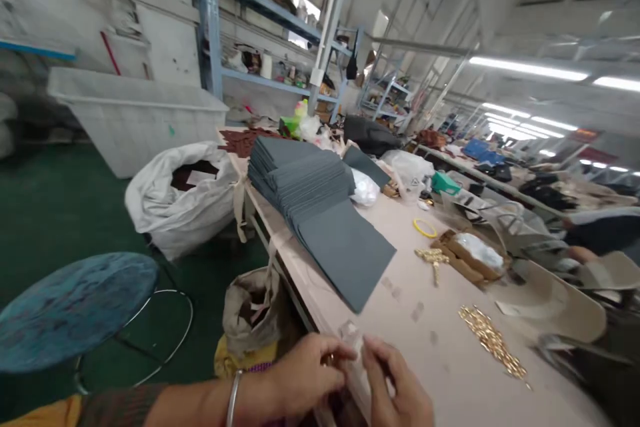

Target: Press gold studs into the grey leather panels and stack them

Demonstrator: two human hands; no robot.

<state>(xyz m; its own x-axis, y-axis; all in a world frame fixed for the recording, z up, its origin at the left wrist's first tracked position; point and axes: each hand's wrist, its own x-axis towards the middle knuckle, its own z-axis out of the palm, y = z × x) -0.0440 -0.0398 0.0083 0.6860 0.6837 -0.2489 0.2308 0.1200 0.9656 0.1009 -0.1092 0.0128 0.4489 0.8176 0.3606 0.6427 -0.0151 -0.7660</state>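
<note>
At the bottom, my left hand (pixel 315 373), with a silver bangle (pixel 234 397) on its wrist, reaches over the table's near edge. Its fingers are curled and closed against a whitish, see-through strip (pixel 359 377) that looks like plastic. My right hand (pixel 397 387) is closed on the other side of the same strip, thumb and fingers bent together. The exact kind of strip is blurred and partly covered by my fingers. Just beyond my hands lies a fanned stack of dark grey sheets (pixel 345 240). Small gold metal pieces (pixel 493 340) lie heaped to the right.
More gold pieces (pixel 433 260), a yellow ring (pixel 425 227) and an opened brown package (pixel 470 257) lie on the table (pixel 400 340). A white sack (pixel 175 213), a cloth bag (pixel 253 313) and a blue stool (pixel 75 310) stand left. Shelves (pixel 270 77) rise behind.
</note>
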